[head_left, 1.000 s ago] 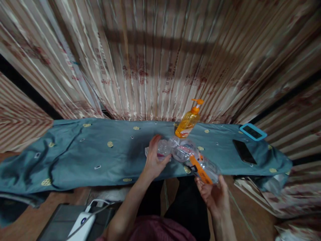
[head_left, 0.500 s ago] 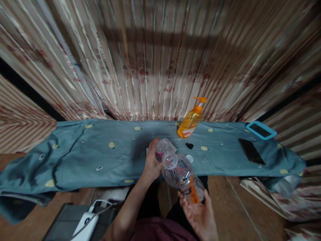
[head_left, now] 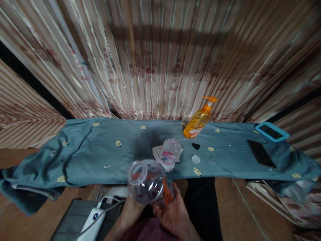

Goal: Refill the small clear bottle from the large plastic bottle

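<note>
A large clear plastic bottle (head_left: pixel 147 177) with an orange label is held above the front edge of the covered table, its uncapped mouth tilted up and to the left. My right hand (head_left: pixel 172 212) is wrapped around its labelled lower part. My left hand (head_left: pixel 134 206) is against the near side of the same bottle, near the shoulder. Its fingers are hidden behind the plastic. Just beyond, a smaller clear bottle (head_left: pixel 171 150) with a pink-and-white label rests on a folded whitish cloth (head_left: pixel 157 153), touched by neither hand.
An orange pump bottle (head_left: pixel 197 124) stands toward the back. Near it lie a small black object (head_left: pixel 196 146) and a round white disc (head_left: pixel 196 159). A phone (head_left: pixel 261 154) and a blue-framed device (head_left: pixel 272 131) lie at right. A white power bank (head_left: pixel 92 221) with cable is below left.
My left hand has let go of the smaller bottle, left on the cloth, and come back to the large bottle. My right hand has brought the large bottle left and nearer me.
</note>
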### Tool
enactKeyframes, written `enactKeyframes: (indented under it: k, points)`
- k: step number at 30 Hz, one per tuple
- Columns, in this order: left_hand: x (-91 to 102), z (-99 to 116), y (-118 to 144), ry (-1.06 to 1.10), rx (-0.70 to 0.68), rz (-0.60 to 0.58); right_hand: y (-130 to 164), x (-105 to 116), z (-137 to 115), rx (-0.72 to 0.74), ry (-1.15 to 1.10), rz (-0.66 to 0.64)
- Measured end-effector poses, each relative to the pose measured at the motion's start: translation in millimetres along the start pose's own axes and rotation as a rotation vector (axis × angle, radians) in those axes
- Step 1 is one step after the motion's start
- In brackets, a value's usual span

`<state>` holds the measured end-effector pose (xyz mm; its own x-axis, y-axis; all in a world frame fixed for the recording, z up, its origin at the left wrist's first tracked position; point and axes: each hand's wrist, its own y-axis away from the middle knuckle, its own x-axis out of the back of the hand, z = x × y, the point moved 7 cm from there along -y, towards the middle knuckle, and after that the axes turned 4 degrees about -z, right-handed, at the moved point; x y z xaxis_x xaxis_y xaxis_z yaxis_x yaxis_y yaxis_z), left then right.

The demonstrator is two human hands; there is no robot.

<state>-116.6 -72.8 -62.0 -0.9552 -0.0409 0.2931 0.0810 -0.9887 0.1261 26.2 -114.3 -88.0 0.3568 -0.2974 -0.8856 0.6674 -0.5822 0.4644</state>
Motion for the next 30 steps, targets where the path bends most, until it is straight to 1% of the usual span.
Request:
enactKeyframes:
  k: [1,2,5,8,11,13,16,19,21,23,25,26,28,30]
  points:
    - [0.8,-1.1,7.5,0.006,0.013,-0.048,-6.8,-3.5,3.2,-0.033,0.002,-0.025]
    - [2.8,-2.5,12.7,0.006,0.038,-0.062,-13.3,-6.5,4.6,-0.048,0.003,-0.048]
    - [7.9,-1.9,14.3,0.033,0.102,-0.038,-32.1,-12.7,2.9,-0.034,0.012,-0.095]
    - [7.3,5.3,3.3,0.156,0.139,0.001,-50.2,-17.1,1.0,-0.025,0.029,-0.105]
    - [5.1,13.4,-8.5,0.241,0.179,0.014,-66.0,-21.9,-0.9,-0.026,0.076,-0.112]
    - [8.3,19.2,-15.9,0.251,0.167,0.039,-72.6,-24.0,-3.4,-0.017,0.138,-0.129]
    - [20.7,25.1,-30.3,0.206,0.105,0.117,-71.5,-22.1,-5.9,0.007,0.265,-0.161]
    - [35.4,27.7,-51.8,0.138,0.009,0.243,-54.2,-10.7,-6.6,0.058,0.405,-0.131]
    - [40.7,28.2,-68.4,0.165,-0.073,0.330,-34.1,0.2,-12.5,0.154,0.500,-0.049]
    - [39.7,25.7,-84.9,0.167,-0.109,0.391,-8.8,9.7,-26.6,0.288,0.597,0.057]
    - [33.8,23.4,-99.5,0.117,-0.122,0.418,17.9,15.9,-49.5,0.417,0.707,0.162]
    - [29.6,22.8,-105.9,0.095,-0.133,0.415,31.1,18.1,-65.3,0.487,0.768,0.217]
    - [22.9,21.0,-115.1,0.049,-0.150,0.419,55.3,20.6,-104.1,0.633,0.907,0.331]
    - [18.4,18.9,-120.7,-0.009,-0.166,0.425,76.6,21.2,-149.7,0.793,1.060,0.466]
